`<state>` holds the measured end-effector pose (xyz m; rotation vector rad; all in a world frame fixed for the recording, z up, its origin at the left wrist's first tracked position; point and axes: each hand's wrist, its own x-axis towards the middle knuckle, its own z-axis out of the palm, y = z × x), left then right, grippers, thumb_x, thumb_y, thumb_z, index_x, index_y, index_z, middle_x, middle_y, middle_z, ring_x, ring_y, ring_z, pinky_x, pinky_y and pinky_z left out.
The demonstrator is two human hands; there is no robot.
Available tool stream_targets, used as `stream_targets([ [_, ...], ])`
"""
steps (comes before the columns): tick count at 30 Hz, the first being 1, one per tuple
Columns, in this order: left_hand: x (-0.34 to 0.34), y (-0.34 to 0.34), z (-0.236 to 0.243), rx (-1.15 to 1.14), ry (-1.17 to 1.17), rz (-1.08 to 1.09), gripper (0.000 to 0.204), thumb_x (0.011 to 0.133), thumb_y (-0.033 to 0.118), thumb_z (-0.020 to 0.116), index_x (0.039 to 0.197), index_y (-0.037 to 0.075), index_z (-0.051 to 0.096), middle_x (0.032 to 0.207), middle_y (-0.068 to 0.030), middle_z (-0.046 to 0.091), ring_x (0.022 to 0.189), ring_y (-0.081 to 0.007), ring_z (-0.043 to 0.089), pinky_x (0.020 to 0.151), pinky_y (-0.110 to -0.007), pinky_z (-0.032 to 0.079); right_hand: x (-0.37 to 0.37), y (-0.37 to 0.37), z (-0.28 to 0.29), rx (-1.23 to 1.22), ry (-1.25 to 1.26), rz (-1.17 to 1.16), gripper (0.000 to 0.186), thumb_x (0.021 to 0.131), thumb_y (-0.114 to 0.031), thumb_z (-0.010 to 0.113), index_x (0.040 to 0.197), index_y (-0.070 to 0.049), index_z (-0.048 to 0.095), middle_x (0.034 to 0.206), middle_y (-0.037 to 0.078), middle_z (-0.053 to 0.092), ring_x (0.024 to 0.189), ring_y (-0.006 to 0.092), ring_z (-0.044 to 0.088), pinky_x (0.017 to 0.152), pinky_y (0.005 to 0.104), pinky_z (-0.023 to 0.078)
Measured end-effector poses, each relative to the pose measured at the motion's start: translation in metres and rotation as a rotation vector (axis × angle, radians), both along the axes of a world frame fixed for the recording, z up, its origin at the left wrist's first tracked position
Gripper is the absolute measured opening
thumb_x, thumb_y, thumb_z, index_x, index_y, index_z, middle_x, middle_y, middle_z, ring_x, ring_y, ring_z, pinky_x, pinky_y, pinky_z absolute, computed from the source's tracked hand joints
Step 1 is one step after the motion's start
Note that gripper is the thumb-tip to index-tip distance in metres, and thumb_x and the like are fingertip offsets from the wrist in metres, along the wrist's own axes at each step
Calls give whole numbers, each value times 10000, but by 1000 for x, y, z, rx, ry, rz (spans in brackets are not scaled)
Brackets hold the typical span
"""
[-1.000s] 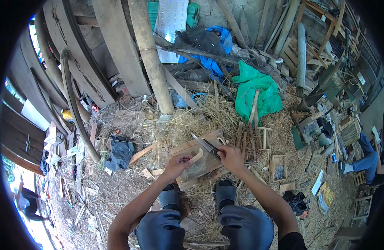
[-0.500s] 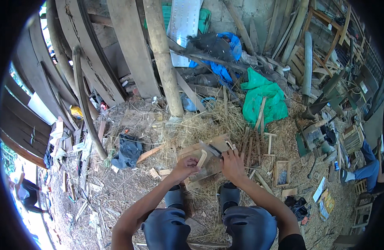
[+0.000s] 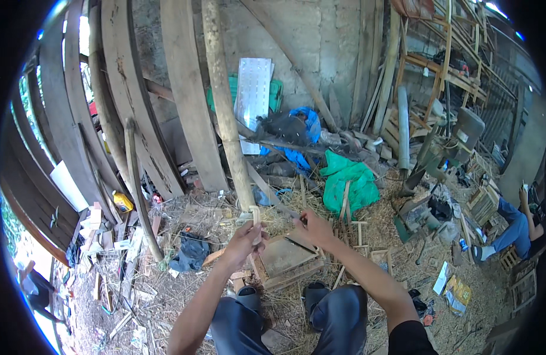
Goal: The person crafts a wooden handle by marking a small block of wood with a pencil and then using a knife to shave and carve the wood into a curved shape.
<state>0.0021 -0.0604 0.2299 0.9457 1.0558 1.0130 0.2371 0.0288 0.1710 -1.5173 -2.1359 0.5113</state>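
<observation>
My left hand [image 3: 243, 244] is closed around a small pale wooden piece [image 3: 256, 216] with a hooked top, held upright. To its right, my right hand [image 3: 315, 229] grips a knife [image 3: 286, 210], its blade pointing up and left toward the wooden piece. Blade and wood look apart. Below both hands lies a low wooden board [image 3: 288, 260] on the ground between my feet and the straw. A dark narrow strip [image 3: 301, 245] runs across it; I cannot tell whether it is a tool or a gap.
Wood scraps and straw cover the ground. A black plastic bag [image 3: 191, 251] lies left, a green plastic sheet [image 3: 351, 184] ahead right. A bamboo post [image 3: 230, 118] stands in front. Another person [image 3: 516, 228] sits far right; one more [image 3: 36, 284] is at far left.
My view has tilted up. Both hands have risen off the board, with the hooked wooden piece now upright in my left hand. A second pale piece by my right hand no longer shows.
</observation>
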Motion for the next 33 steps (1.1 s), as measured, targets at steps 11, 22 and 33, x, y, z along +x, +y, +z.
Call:
stream_targets([
  [11, 40, -8, 9, 291, 151, 23, 187, 995, 154, 464, 1032, -1, 562, 789, 1, 525, 646, -67, 439, 587, -227, 377, -22, -55, 54, 181, 236, 14, 203, 845, -145, 592, 1028, -80, 649, 702, 172, 660, 687, 363, 650, 633, 465, 495],
  [22, 54, -3, -21, 504, 549, 118, 209, 946, 153, 517, 834, -13, 577, 653, -14, 523, 603, -95, 455, 540, -290, 367, -39, -59, 69, 116, -224, -78, 195, 743, -196, 666, 871, -49, 683, 790, 208, 680, 794, 381, 674, 735, 459, 538],
  [33, 51, 8, -28, 277, 371, 107, 242, 943, 173, 535, 802, -12, 604, 605, -2, 518, 558, -54, 459, 504, -245, 349, -40, -29, 41, 170, -266, -137, 263, 850, -226, 537, 784, -24, 691, 787, 233, 671, 729, 392, 674, 656, 470, 546],
])
